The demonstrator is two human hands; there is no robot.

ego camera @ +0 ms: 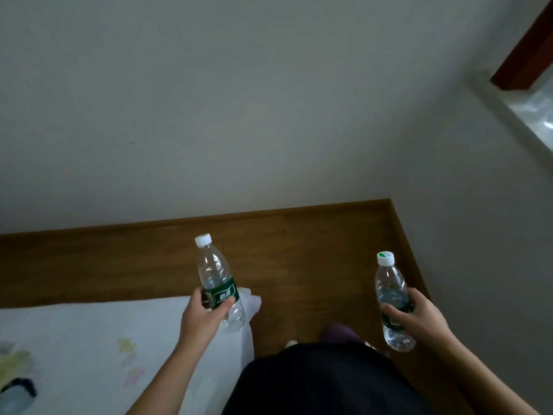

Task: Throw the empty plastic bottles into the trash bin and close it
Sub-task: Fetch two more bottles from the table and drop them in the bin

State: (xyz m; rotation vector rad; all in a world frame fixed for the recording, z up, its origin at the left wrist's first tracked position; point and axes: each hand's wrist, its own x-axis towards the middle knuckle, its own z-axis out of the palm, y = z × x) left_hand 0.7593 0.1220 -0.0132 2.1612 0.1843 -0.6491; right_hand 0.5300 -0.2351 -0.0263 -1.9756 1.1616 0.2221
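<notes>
Left hand (206, 316) grip wraps one capped empty bottle (217, 280), right hand (419, 317) grip wraps another bottle (393, 301), both upright above wooden floor (314, 250).

Two bare forearms reach forward from below. The left grip (205, 314) curls fingers and thumb round the left bottle (213, 266) at its label; the right grip (419, 319) wraps the right bottle (389, 283) mid-body. The grips are well apart.

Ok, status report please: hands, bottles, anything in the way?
Left hand grips left bottle, capped. Right hand grips right bottle, capped. Bin not in view; bed corner below left hand.
</notes>
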